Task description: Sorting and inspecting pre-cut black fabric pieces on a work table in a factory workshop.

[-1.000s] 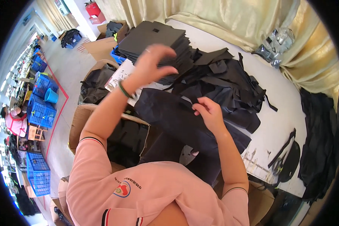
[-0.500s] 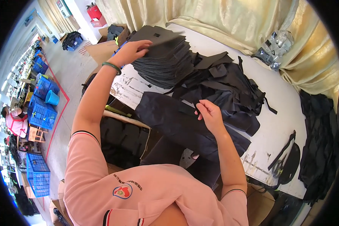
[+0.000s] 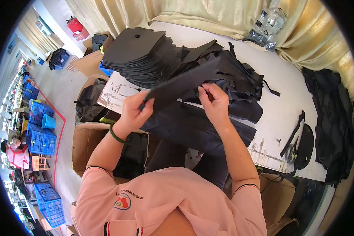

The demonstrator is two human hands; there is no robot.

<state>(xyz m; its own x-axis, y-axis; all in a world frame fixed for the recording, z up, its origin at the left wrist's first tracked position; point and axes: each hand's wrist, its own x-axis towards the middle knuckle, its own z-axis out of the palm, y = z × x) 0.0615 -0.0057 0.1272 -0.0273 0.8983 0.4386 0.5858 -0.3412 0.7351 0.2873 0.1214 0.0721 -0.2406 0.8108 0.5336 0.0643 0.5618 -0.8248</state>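
Observation:
A flat black panel (image 3: 181,82), thin and stiff-looking, is held tilted above the table edge. My left hand (image 3: 135,111) is closed on its near left end. By the panel's right part, my right hand (image 3: 214,103) pinches with thumb and fingers; what lies between them is dark and hard to make out. Below both hands a dark fabric piece (image 3: 196,126) lies over the table's front edge and my lap. Behind my left hand rises a tall stack of black panels (image 3: 133,49), the top one with a small square hole. A heap of black cut pieces (image 3: 238,80) lies right of it.
The worn white table (image 3: 279,114) carries a black pouch with a strap (image 3: 303,147) at right. Black fabric (image 3: 330,126) hangs beyond its right edge. An open carton (image 3: 88,145) stands at lower left. Blue crates (image 3: 43,139) and a seated person (image 3: 17,155) are farther left.
My left hand has come from the stack toward me, with a panel now in its grip. My right hand has risen slightly toward that panel. The whole view has shifted a little.

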